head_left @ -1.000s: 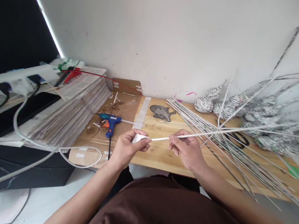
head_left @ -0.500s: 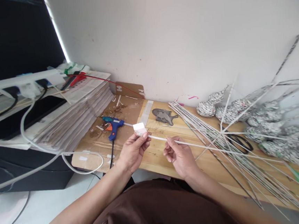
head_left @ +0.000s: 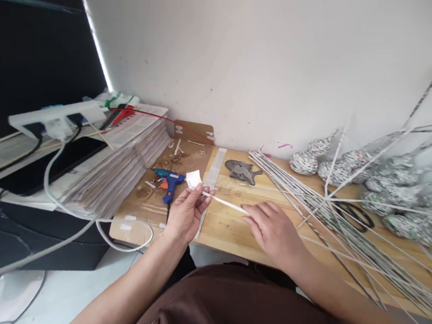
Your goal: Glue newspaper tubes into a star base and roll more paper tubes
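My left hand (head_left: 187, 211) pinches the end of a thin white rolled paper tube (head_left: 227, 203) between thumb and fingers. A small flat white piece of paper (head_left: 194, 178) sticks up from that same grip; whether it is part of the tube I cannot tell. My right hand (head_left: 273, 230) is closed round the tube farther along, palm turned down. Beyond it, a thin pale length runs right under the crossed paper tubes (head_left: 327, 198), which spread out like a star. Just past my left hand lies a blue glue gun (head_left: 172, 183) on cardboard.
A bundle of newspaper tubes (head_left: 289, 180) lies across the wooden table (head_left: 221, 227), with black-handled scissors (head_left: 357, 215) beneath the star. Woven newspaper shapes (head_left: 303, 163) line the wall. A grey lump (head_left: 243, 170) sits mid-table. Left are stacked papers (head_left: 125, 162), a phone (head_left: 52, 165) and a power strip (head_left: 55, 115).
My right hand has slid right and down along the tube and turned palm down. The white paper at my left hand has tilted. The view has shifted slightly.
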A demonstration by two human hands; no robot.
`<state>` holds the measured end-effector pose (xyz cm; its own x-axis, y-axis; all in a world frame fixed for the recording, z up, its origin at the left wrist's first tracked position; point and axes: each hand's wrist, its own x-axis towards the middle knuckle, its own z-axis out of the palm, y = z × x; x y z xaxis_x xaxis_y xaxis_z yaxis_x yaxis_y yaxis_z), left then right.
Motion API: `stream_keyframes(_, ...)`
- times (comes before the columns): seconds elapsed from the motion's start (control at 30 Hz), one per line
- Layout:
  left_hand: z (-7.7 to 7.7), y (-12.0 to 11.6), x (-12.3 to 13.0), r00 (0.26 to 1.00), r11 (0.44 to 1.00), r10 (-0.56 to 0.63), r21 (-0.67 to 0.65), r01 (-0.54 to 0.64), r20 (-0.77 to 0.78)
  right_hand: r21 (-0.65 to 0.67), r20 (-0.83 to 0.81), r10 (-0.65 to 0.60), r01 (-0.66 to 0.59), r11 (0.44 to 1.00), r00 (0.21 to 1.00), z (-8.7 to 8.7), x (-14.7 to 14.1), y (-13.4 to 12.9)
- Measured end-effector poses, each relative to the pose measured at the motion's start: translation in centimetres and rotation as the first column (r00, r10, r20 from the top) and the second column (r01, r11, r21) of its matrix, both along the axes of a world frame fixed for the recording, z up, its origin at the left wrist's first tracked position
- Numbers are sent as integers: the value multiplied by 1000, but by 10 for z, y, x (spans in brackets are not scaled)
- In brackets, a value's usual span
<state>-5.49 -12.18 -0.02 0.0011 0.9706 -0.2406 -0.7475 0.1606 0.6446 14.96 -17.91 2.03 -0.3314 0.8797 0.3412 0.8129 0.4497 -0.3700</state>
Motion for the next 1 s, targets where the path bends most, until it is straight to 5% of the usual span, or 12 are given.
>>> stream_keyframes(0.13,1,-1,-2,999,999,-20,-30,21,32,-464,-278,-52,-86,882,959,-9,0,0)
stream_keyframes(0.27,0,-1,-6,997,999,-27,-40,30,66,-788,-590,-304,-452,418,748,-7,-3,-4)
stream_keyframes(0.3,0,-1,-7,997,999,-29,-40,32,68,-802,-585,-324,-470,369,743,-5,-4,-4)
stream_keyframes(0.33,-1,-1,-7,997,999,-27,-41,30,68,-806,-566,-300,-439,397,768,-3,-5,-4)
stream_keyframes(0.43,-3,-1,-8,998,999,-14,-51,17,59,-637,-441,-124,-213,741,889,-1,-8,-4)
stream_keyframes(0.5,-4,-1,-8,998,998,-12,-63,16,55,-533,-402,-67,-174,828,913,-4,-10,-5)
stream_keyframes(0.53,-4,-1,-8,998,998,-16,-66,20,57,-583,-439,-74,-221,782,896,-6,-11,-6)
stream_keyframes(0.67,-3,-2,-7,996,997,-34,-70,39,78,-781,-616,-302,-512,358,728,-14,-12,-7)
stream_keyframes(0.7,-3,-2,-7,996,997,-34,-71,40,79,-779,-618,-311,-509,367,722,-14,-12,-7)
stream_keyframes(0.8,-4,-2,-7,997,997,-26,-76,32,78,-683,-558,-167,-335,649,813,-12,-13,-8)
stream_keyframes(0.87,-4,-3,-7,996,996,-26,-85,33,83,-644,-538,-144,-295,706,830,-11,-14,-9)
stream_keyframes(1.0,-3,-3,-8,994,992,-36,-114,48,106,-762,-647,-356,-554,336,674,-13,-12,-8)
